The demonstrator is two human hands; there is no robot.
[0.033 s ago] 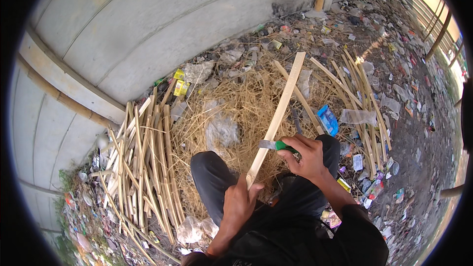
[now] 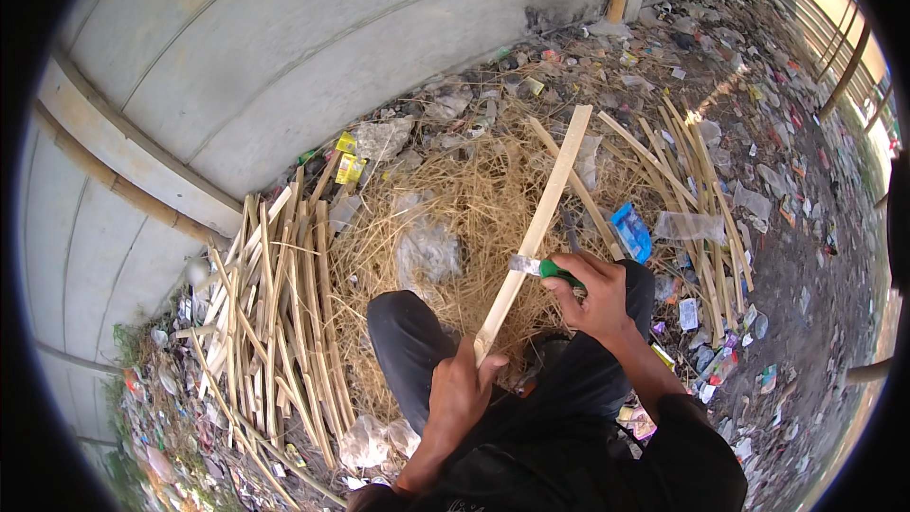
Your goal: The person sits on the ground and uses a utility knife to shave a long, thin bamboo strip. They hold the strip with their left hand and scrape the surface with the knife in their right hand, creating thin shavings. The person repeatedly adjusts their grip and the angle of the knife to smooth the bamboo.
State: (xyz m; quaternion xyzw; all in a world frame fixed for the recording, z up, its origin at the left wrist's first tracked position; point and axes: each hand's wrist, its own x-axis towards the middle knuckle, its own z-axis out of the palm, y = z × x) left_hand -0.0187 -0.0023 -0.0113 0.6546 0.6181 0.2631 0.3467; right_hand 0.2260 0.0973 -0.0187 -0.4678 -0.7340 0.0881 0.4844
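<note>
A long, pale bamboo strip [image 2: 548, 204] slants up and away from between my knees. My left hand [image 2: 460, 387] is closed round its near end, with the thumb along the side. In my right hand [image 2: 597, 296] is a knife [image 2: 559, 272] with a green handle and a short, broad blade. The blade lies across the strip, a little beyond my knees. Fingers of the right hand wrap the handle and hide part of it. Below the strip spreads a bed of dry, straw-like shavings [image 2: 483, 218].
Several bamboo strips are heaped at the left [image 2: 318, 341], and more strips lie at the right [image 2: 706, 199]. Behind the shavings rises a grey panel wall [image 2: 379, 19]. Litter covers the ground, including a blue packet [image 2: 630, 232] and clear plastic [image 2: 427, 251].
My right hand and the knife have shifted slightly away from me, up along the strip. The strip's far end has tipped a little to the right. My left hand keeps its grip.
</note>
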